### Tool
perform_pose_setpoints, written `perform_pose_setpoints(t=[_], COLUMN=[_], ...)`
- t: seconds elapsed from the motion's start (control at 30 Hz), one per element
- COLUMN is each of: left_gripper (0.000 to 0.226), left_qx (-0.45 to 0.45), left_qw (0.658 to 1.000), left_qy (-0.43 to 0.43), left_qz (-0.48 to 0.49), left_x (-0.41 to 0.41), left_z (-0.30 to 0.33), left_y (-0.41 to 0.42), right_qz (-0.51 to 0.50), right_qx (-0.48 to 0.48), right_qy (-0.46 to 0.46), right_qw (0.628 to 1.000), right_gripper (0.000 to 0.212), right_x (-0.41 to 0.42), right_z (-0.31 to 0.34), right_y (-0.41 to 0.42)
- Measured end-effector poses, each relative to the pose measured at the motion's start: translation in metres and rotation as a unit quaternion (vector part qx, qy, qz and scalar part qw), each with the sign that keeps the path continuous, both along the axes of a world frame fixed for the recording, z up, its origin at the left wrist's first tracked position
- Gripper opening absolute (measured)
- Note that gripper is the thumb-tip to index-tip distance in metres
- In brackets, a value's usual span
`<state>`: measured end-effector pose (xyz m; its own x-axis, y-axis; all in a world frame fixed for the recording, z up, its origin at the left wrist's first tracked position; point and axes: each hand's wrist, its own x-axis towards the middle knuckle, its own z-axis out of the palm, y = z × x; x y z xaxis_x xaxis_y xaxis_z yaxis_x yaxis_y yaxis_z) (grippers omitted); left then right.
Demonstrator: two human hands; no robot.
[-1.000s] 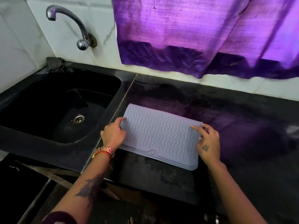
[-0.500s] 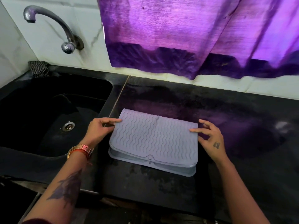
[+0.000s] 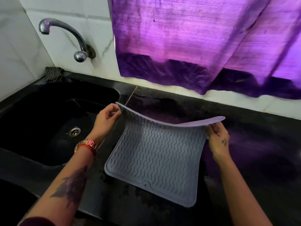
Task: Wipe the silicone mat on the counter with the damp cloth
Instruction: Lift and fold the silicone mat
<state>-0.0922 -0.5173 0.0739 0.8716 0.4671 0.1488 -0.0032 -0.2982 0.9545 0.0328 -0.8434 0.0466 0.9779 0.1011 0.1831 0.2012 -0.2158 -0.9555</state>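
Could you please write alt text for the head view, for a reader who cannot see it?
Two hands hold a grey ribbed mat by its far corners, left hand and right hand lifting that edge while the near edge lies on the black counter. A black sink and tap sit left; a purple curtain hangs behind.

The grey wavy-ribbed mat [image 3: 156, 159] hangs between your hands [image 3: 106, 117], far edge lifted at both corners, near edge on the counter.

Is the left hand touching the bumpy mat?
Touching. The head view shows the left hand pinching the mat's raised far left corner.
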Motion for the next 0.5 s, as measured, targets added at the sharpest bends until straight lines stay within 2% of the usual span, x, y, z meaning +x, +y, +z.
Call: perform_pose_setpoints(t=[0.27,0.5], left_gripper=[0.01,0.017], left_qx=[0.003,0.0], left_qw=[0.999,0.998], left_qy=[-0.015,0.013], left_qz=[0.038,0.053], left_x=[0.037,0.077], left_z=[0.011,-0.003], left_y=[0.016,0.038], right_qz=[-0.06,-0.094], right_qx=[-0.023,-0.038], right_qy=[-0.028,-0.024], right_qw=[0.998,0.995], right_gripper=[0.019,0.013], right_x=[0.014,0.036], right_z=[0.01,0.013], right_y=[0.019,0.045])
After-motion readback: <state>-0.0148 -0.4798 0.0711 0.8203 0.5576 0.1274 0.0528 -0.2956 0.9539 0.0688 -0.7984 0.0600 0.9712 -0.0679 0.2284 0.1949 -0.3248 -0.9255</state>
